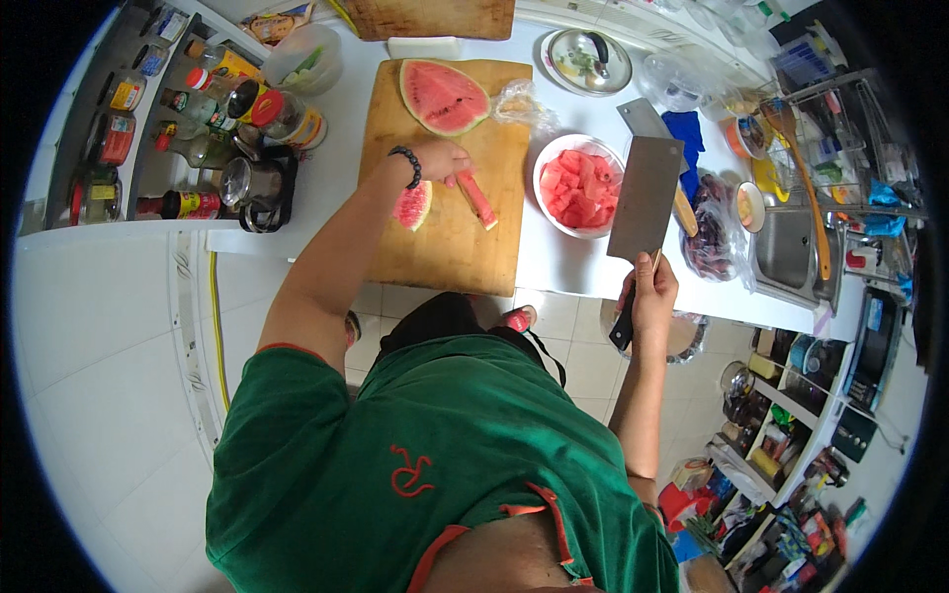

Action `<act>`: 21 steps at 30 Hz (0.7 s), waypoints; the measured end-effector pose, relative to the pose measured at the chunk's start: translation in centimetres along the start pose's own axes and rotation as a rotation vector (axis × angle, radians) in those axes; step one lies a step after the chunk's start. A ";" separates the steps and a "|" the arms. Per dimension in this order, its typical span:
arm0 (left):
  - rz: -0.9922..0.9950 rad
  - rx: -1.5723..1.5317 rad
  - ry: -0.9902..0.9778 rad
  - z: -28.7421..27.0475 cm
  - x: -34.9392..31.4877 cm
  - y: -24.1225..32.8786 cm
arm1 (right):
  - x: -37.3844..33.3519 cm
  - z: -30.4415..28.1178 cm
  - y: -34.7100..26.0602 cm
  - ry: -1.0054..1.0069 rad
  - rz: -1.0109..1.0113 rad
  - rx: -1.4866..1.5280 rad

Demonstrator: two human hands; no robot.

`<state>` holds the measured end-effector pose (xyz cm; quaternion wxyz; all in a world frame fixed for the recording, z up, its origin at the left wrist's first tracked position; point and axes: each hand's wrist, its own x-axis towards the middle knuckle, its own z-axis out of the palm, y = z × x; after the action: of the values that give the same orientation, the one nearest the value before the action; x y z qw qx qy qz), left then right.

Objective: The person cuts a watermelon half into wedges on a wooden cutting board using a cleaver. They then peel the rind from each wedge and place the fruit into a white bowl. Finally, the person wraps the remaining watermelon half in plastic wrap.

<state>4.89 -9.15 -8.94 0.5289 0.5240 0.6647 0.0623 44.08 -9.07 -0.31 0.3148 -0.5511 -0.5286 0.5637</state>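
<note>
My left hand (442, 162), with a dark bead bracelet at the wrist, is over the wooden cutting board (445, 262). Its fingers are closed on the upper end of a narrow watermelon strip (478, 204), whose rind end points toward me. Beside it, partly under my forearm, lies a smaller watermelon piece (414, 208). A large watermelon wedge (444, 97) rests at the board's far end. My right hand (651, 298) grips the dark handle of a cleaver (645, 198). The broad blade is raised upright, just right of a white bowl (540, 190) of red watermelon chunks (576, 188).
A second knife with a wooden handle (686, 211) lies behind the cleaver, near bagged dark fruit (712, 232). Crumpled clear plastic (527, 106) touches the board's right edge. A glass lid (587, 62) sits farther back. Bottles and jars (287, 119) line the left; a sink (786, 247) is right.
</note>
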 end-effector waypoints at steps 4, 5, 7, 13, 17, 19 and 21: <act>0.163 -0.033 -0.101 0.4 0.1 -1.4 | -0.1 -0.1 0.0 0.000 0.007 -0.015; 0.210 0.018 -0.123 0.3 -0.3 -1.0 | -0.1 -0.2 0.0 0.009 0.019 -0.016; 0.231 0.143 -0.100 0.5 -0.8 0.1 | 0.0 -0.2 0.2 0.003 0.027 -0.018; 0.347 -0.079 -0.029 1.7 -1.7 1.4 | 0.5 0.1 1.2 -0.022 0.047 -0.045; 0.330 -0.505 0.029 4.0 -2.2 0.8 | 1.1 0.8 1.5 -0.033 0.076 -0.037; 0.332 -0.561 0.103 5.0 -2.5 0.6 | 1.2 1.2 1.6 -0.025 0.052 -0.041; 0.359 -0.564 0.197 5.4 -3.8 1.8 | 0.9 1.2 0.8 -0.009 0.120 -0.121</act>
<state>9.79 -13.79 -7.69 0.5668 0.4575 0.5663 0.3858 42.94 -8.71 -1.56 0.2444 -0.5973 -0.5291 0.5510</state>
